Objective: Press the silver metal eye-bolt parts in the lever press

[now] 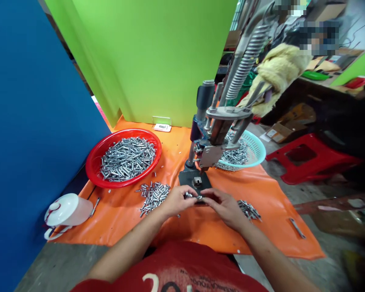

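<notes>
Both hands meet just in front of the dark base plate point(186, 179) of a hand-lever press point(222, 121). My left hand point(180, 199) is closed, pinching small metal sleeve-like parts point(188, 195) between thumb and fingers. My right hand point(223, 206) is closed too, its thumb and fingertips on a small shiny metal part point(199, 197) that touches the left fingertips. A small metal fixture block point(197, 181) sits on the plate right beyond the fingers. Left of my left hand lies a loose pile of metal parts point(154, 196); another small pile point(248, 210) lies beside my right wrist.
A red basin point(91, 172) full of metal parts stands at left; a light-blue basket point(257, 148) with more stands behind the press. A lidded white mug point(69, 209) is near the left edge. Wrenches point(297, 228) lie on the orange cover point(280, 207). A red stool point(313, 158) stands right.
</notes>
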`<state>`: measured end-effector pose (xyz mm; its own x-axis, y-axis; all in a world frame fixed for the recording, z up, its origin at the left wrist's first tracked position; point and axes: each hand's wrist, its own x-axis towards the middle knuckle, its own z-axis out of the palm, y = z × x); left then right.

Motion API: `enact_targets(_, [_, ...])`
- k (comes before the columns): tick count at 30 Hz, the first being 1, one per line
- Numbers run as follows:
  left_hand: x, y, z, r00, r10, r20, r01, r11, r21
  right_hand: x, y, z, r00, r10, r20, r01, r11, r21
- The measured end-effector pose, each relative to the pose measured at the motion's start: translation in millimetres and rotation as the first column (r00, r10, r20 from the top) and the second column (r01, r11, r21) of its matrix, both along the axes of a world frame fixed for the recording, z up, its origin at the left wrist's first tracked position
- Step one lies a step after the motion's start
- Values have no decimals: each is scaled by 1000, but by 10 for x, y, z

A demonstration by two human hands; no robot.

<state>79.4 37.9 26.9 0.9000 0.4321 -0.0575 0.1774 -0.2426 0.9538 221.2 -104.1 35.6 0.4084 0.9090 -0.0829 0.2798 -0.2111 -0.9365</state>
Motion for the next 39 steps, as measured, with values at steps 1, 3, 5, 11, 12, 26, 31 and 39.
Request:
enact_targets(1, [60, -20, 15, 1000, 29, 13, -28, 998, -48, -14, 19, -9, 1000, 0, 9, 0, 1000, 10])
enact_targets(3, [163, -42, 23, 998, 66, 25, -63, 995, -79, -5, 61, -39, 999, -29, 32, 28, 999, 33])
enact_targets(5, [239, -44, 1, 994, 103, 24, -101, 992, -74, 46, 109, -91, 993, -72, 97, 66, 996, 63])
enact_targets(11, [323, 15, -128, 966, 257, 1, -254, 957, 143, 217, 271, -288, 913, -165, 373, 112, 981, 159])
enact_targets(12, [326, 26, -143, 966, 257, -19, -250, 951, 185, 224, 293, -305, 896, -163, 412, 107, 982, 156])
enact_targets(26, [421, 80, -165, 961, 255, -105, -169, 845, 508, 327, 458, -229, 707, -11, 707, 1, 1000, 14])
enact_targets(31, [441, 54, -189, 953, 286, -100, -202, 846, 494, 809, 10, -139, 714, -11, 700, 172, 972, -161])
enact_targets(39, [462, 46, -207, 957, 284, -64, -224, 859, 461, 1029, -746, -284, 730, 116, 673, 268, 858, -438])
